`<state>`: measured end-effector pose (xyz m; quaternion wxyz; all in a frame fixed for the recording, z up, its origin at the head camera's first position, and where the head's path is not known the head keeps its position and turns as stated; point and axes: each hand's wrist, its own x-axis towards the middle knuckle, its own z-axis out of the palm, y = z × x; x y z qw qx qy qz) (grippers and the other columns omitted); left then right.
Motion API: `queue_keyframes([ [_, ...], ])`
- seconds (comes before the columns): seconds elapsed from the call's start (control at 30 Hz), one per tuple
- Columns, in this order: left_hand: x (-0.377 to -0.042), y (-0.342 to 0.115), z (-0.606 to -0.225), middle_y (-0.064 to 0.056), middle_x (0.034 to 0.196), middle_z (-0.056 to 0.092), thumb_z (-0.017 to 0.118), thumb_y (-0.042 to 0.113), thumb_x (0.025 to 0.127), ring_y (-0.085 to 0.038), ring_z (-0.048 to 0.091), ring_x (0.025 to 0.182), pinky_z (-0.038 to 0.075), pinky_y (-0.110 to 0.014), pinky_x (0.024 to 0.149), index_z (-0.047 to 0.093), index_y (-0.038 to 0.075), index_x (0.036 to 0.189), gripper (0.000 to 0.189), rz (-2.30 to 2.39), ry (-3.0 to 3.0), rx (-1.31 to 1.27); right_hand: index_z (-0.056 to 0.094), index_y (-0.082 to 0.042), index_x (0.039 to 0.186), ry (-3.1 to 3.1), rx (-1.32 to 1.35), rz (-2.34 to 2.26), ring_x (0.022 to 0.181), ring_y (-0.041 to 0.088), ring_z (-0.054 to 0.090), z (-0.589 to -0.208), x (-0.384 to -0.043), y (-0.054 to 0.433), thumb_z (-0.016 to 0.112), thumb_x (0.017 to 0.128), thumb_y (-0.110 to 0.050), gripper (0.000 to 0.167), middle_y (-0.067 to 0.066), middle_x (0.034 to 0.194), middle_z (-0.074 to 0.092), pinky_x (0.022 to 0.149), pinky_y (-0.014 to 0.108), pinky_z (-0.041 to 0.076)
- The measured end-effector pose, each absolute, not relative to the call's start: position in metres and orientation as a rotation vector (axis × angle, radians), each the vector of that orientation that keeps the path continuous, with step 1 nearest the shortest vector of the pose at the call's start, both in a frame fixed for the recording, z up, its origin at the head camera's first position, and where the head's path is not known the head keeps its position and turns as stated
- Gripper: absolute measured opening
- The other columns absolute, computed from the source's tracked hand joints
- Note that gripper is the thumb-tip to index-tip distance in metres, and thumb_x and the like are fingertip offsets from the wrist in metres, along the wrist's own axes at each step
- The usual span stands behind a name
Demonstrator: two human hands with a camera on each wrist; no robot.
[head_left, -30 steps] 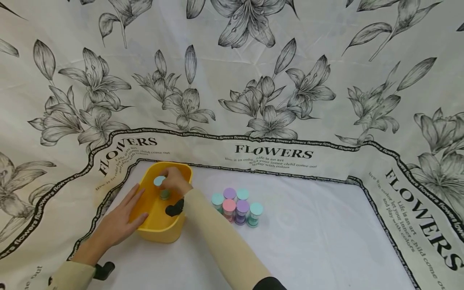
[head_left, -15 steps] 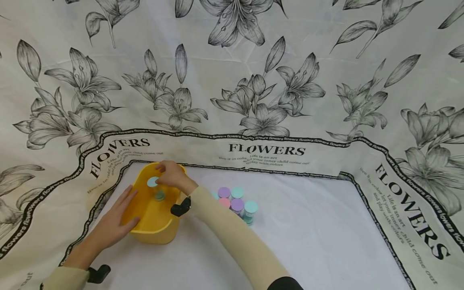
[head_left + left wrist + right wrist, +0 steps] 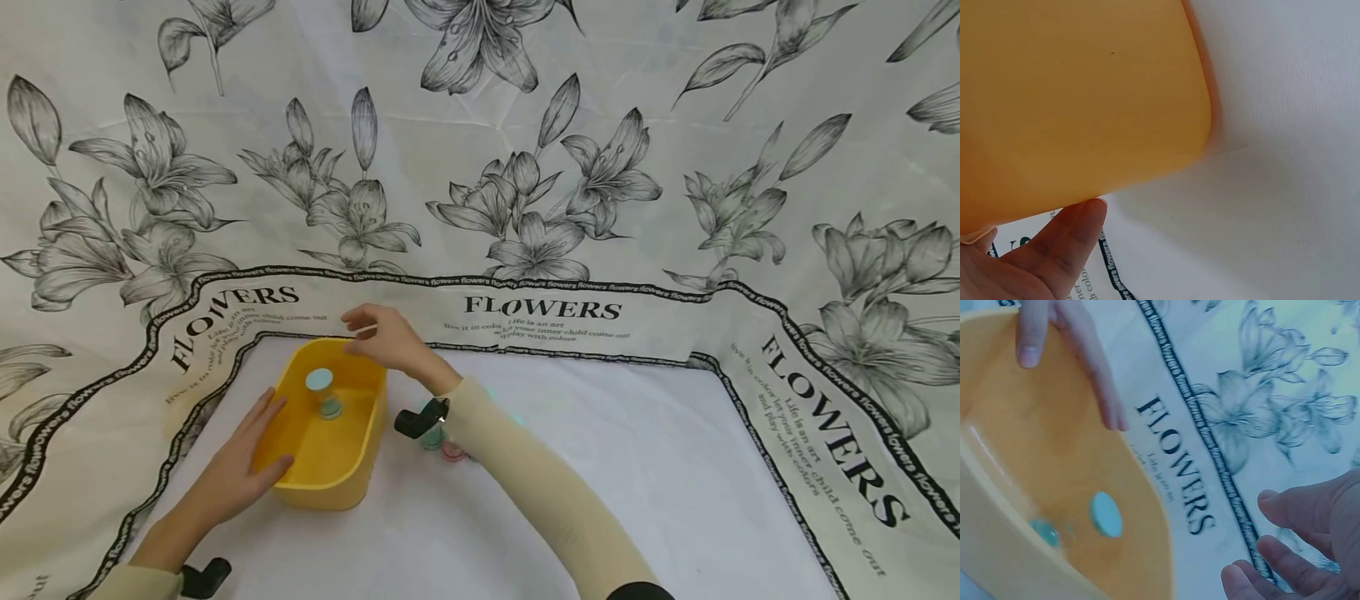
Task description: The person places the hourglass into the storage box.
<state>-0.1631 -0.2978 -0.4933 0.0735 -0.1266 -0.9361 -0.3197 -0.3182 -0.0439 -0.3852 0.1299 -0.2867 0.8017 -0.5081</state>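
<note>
A yellow bin [image 3: 360, 467] stands on the white cloth. Inside it is a small clear cylinder with teal caps at both ends, like a sand timer [image 3: 319, 380]; its round top cap [image 3: 1105, 514] also shows in the right wrist view. My left hand [image 3: 236, 471] rests on the bin's left rim, fingers stretched along the side and thumb over the near part of the rim. Over the far right corner of the bin hovers my right hand [image 3: 393, 340], holding nothing, its fingers loosely bent and apart from the sand timer.
Right of the bin, a teal-ended sand timer [image 3: 431, 437] and a pink-ended one [image 3: 453, 451] show below my right sleeve [image 3: 525, 467], which hides most of their group. A flower-printed cloth [image 3: 525, 183] rises behind the white surface.
My right hand has let go of the teal-capped sand timer in the bin and moved up and right, to the far rim. The left hand has stayed on the rim.
</note>
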Motion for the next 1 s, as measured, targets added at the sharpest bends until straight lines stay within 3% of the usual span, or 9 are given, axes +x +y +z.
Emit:
queue_keyframes([
  [0.23, -0.157, -0.288, -0.491, -0.017, 0.173, 0.012, 0.072, 0.033, 0.095, -0.053, 0.023, 0.152, 0.027, -0.077, 0.111, 0.027, 0.009, 0.163, 0.085, -0.989, -2.825, -0.363, 0.059, -0.008, 0.142, 2.335, -0.874, -1.593, 0.128, 0.033, 0.062, -0.363, -0.31, 0.02, 0.069, 0.098, -0.013, 0.046, 0.015, 0.14, 0.062, 0.099, 0.033, 0.057],
  [0.43, -0.151, -0.278, -0.49, -0.016, 0.174, 0.009, 0.071, 0.035, 0.095, -0.054, 0.022, 0.151, 0.028, -0.078, 0.11, 0.023, 0.012, 0.164, 0.088, -1.017, -2.84, -0.357, 0.057, -0.008, 0.143, 2.408, -0.817, -1.667, 0.13, 0.033, 0.061, -0.368, -0.295, 0.085, 0.069, 0.098, -0.014, 0.047, 0.015, 0.14, 0.061, 0.102, 0.039, 0.056],
  [0.67, -0.15, -0.277, -0.49, -0.016, 0.174, 0.009, 0.071, 0.037, 0.095, -0.054, 0.023, 0.151, 0.028, -0.078, 0.11, 0.022, 0.014, 0.165, 0.088, -1.003, -2.833, -0.352, 0.056, -0.008, 0.143, 2.527, -0.606, -1.66, 0.133, 0.037, 0.058, -0.406, -0.276, 0.155, 0.071, 0.098, -0.019, 0.049, 0.019, 0.142, 0.06, 0.104, 0.048, 0.055],
  [1.0, -0.149, -0.276, -0.492, -0.011, 0.174, 0.011, 0.073, 0.034, 0.094, -0.054, 0.024, 0.151, 0.028, -0.079, 0.11, 0.024, 0.015, 0.164, 0.088, -1.022, -2.793, -0.363, 0.052, -0.01, 0.146, 2.438, -0.363, -1.79, 0.138, 0.038, 0.053, -0.475, -0.236, 0.196, 0.076, 0.094, -0.021, 0.058, 0.018, 0.145, 0.058, 0.108, 0.043, 0.052],
])
